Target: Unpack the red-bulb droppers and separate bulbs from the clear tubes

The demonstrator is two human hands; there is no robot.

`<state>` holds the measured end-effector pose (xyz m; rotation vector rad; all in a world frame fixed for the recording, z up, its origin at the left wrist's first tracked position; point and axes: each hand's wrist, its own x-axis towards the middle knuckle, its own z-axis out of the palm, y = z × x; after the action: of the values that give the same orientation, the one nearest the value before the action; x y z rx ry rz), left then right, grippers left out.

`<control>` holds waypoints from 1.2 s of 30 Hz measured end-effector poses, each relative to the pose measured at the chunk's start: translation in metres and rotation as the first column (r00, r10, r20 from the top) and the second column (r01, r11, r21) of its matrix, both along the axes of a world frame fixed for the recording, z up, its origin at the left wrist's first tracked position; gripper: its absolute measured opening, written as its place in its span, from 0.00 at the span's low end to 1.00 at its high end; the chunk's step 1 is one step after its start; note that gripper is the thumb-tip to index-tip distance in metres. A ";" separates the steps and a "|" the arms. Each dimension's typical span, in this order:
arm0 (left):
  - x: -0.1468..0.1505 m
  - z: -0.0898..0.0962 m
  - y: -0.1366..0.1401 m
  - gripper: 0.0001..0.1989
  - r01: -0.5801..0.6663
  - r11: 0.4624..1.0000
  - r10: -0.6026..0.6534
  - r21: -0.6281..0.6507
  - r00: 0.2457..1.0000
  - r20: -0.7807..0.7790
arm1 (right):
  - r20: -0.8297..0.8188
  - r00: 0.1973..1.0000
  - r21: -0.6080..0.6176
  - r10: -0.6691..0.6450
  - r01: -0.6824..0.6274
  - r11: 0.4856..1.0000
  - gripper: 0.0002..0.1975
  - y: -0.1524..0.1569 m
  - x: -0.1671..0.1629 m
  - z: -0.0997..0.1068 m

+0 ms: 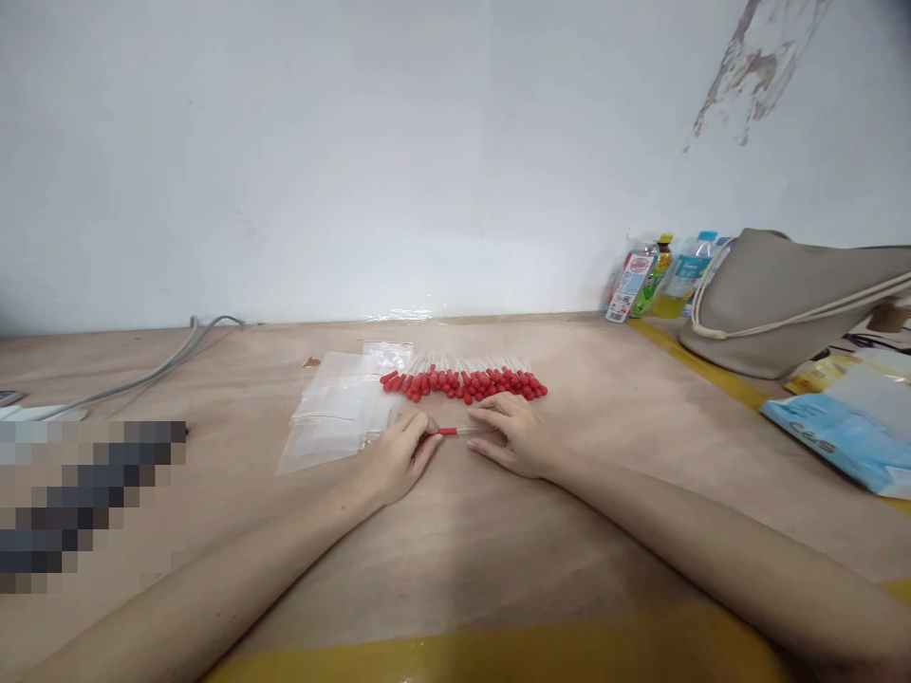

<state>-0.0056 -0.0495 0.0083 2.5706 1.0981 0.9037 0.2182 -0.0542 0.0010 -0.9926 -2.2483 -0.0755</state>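
Between the fingertips of my left hand [409, 451] is the red end of a thin red-capped clear stick [447, 432], lying level just above or on the table. Its clear shaft points right, toward my right hand [513, 434], whose thumb and fingers are apart around the far end; whether they touch it I cannot tell. Behind both hands lies a row of similar red-capped sticks [462, 381], red ends toward me. Several clear zip bags [328, 406] lie flat left of the row, partly behind my left hand.
A grey cable [160, 368] runs along the left side. Drink bottles [684, 280], a carton [630, 285] and a grey-beige bag [783, 304] stand at the back right. A blue tissue pack [840, 441] lies at the right. Yellow tape [498, 655] lines the table's front.
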 end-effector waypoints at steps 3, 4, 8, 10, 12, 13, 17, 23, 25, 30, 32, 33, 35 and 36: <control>0.001 0.000 0.003 0.07 -0.001 1.000 0.002 -0.012 1.000 0.021 | 0.008 1.000 0.000 0.028 -0.028 1.000 0.14 0.010 -0.011 -0.001; 0.002 0.000 0.004 0.07 -0.004 1.000 0.004 -0.013 1.000 0.031 | 0.008 1.000 -0.004 0.029 -0.029 1.000 0.13 0.012 -0.013 -0.001; 0.003 0.001 0.004 0.07 -0.025 1.000 0.024 0.007 0.999 0.029 | 0.013 1.000 -0.020 0.019 -0.019 1.000 0.12 0.015 -0.014 -0.004; 0.006 0.003 0.004 0.09 -0.021 0.998 0.020 0.062 1.000 0.010 | 0.024 1.000 -0.009 0.016 -0.016 1.000 0.13 0.015 -0.012 -0.005; 0.010 0.003 0.006 0.14 0.002 0.991 -0.002 0.132 1.000 0.001 | 0.025 0.999 0.016 0.024 -0.024 1.000 0.13 0.015 -0.011 -0.007; 0.013 0.003 0.007 0.15 0.025 0.987 -0.025 0.160 1.000 -0.006 | 0.020 0.999 0.029 0.035 -0.036 0.999 0.13 0.016 -0.011 -0.007; 0.021 -0.001 0.015 0.10 0.104 0.974 -0.101 0.201 0.995 -0.024 | -0.021 0.996 0.030 0.092 -0.091 0.995 0.12 0.016 -0.010 -0.008; 0.020 -0.002 0.019 0.10 0.124 0.968 -0.129 0.219 0.992 0.006 | -0.044 0.989 -0.002 0.138 -0.138 0.990 0.12 0.014 -0.009 -0.006; 0.020 -0.001 0.018 0.10 0.134 0.968 -0.133 0.213 0.991 -0.016 | -0.045 0.989 0.012 0.141 -0.141 0.990 0.12 0.015 -0.009 -0.006; 0.021 0.002 0.015 0.12 0.160 0.975 -0.153 0.153 0.987 -0.056 | -0.019 0.993 0.084 0.120 -0.118 0.989 0.13 0.015 -0.008 -0.010; 0.021 0.004 0.014 0.12 0.189 0.977 -0.180 0.099 0.980 -0.089 | -0.009 0.992 0.103 0.125 -0.124 0.987 0.13 0.014 -0.007 -0.011; 0.021 0.005 0.013 0.13 0.202 0.977 -0.194 0.070 0.975 -0.104 | -0.007 0.992 0.110 0.129 -0.128 0.986 0.13 0.013 -0.006 -0.012; 0.021 0.007 0.012 0.13 0.212 0.977 -0.208 0.022 0.971 -0.121 | -0.008 0.990 0.116 0.139 -0.137 0.984 0.14 0.012 -0.006 -0.011; 0.020 0.007 0.012 0.13 0.210 0.978 -0.208 0.003 0.970 -0.125 | -0.010 0.989 0.114 0.144 -0.142 0.983 0.14 0.011 -0.006 -0.010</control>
<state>0.0149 -0.0377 0.0155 2.7229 0.8305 0.7145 0.2125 -0.0431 -0.0092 -0.7663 -2.2647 -0.1290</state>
